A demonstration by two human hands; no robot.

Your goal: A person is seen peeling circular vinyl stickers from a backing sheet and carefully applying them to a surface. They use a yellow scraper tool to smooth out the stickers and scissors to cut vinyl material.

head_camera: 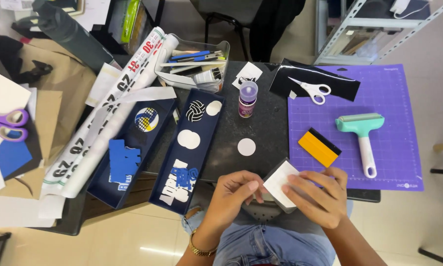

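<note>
My left hand [233, 192] and my right hand [316, 195] meet at the table's near edge, both gripping a small white sheet with a grey backing [279, 184]. The left fingers pinch its left edge, the right fingers press on its right side. A white paper circle [246, 147] lies on the dark table [261, 123] just beyond the hands. A yellow and black squeegee [319, 147] rests on the purple cutting mat [398, 103] close to my right hand.
A teal roller [362, 129], white scissors [312, 90] on black vinyl, a purple-capped bottle [247, 98], two navy trays [187, 148] of cut-outs, a clear bin of tools [194, 64] and a numbered paper roll [108, 108] crowd the table. Purple scissors [7, 125] lie far left.
</note>
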